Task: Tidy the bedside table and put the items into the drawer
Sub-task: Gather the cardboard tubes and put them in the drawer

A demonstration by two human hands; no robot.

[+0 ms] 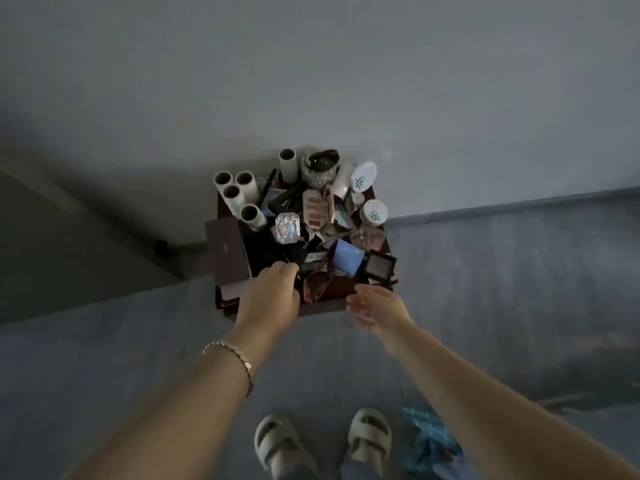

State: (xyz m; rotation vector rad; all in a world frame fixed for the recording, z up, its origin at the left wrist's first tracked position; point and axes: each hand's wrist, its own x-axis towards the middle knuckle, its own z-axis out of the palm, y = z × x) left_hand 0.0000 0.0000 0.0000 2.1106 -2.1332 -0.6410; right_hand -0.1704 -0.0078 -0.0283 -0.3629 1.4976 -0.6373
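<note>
Dark-brown counter (341, 289): middle of the frame against the grey wall, heaped edge to edge; this head view is the only one I have.
The drawer: not visible. Its front sits under the top, hidden from this angle, so I cannot say whether it is open.
My left grip (268, 296): at the lower middle of the heap, fingertips curled down against something black. It is too dim to tell whether I have hold of it.
My right grip (375, 306): at the lower right edge of the counter, fingers loose and spread, holding nothing.
Pale cardboard tubes (232, 194): upright in a cluster at the upper left of the heap.
Flat brown box (228, 252): left side, jutting past the counter's edge.
Small black square compact (380, 266): right corner, overhanging, just above my right grip.
Long patterned ribbon (317, 284): draped over the front edge between my grips, beside a blue card (348, 259).
Stage: my guess is the very start, as nothing looks cleared.
Risk, heap: drawing a buried black piece out could shift what leans on it and tip the overhanging compact or box to the floor.
Risk, ribbon: it could snag and drag its neighbours off.
Risk, tubes: a nudge would likely topple them like skittles.
</note>
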